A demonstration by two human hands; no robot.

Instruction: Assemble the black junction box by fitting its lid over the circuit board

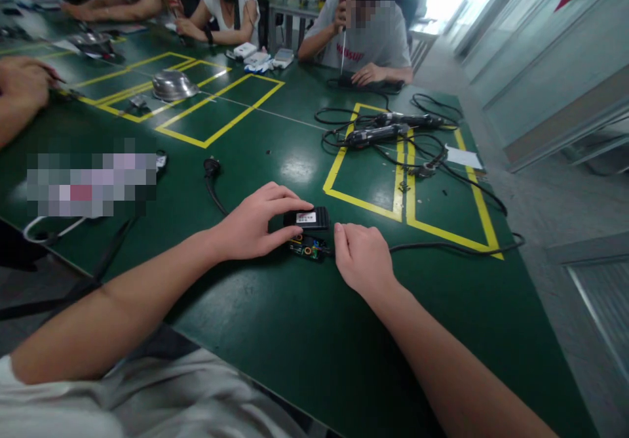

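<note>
My left hand (255, 221) has its thumb and fingers closed on a black plastic case (320, 218) with a white label. Just in front of the case, on my side, lies a small circuit board (308, 250) with green and copper-coloured parts. My right hand (363, 258) is curled at the board's right end. A black cable (442, 246) leads from the board into this hand and comes out on its far side; the fingertips on it are partly hidden. A black power plug (212, 166) rests on the table beyond my left hand, its cord running toward that hand.
Two black electric screwdrivers (378, 135) lie with tangled cords on the green table (275, 320) at the right. A metal bowl (171, 85) sits farther left, near yellow tape outlines. Across the table a person (363, 38) holds a thin rod. Others sit along the far side.
</note>
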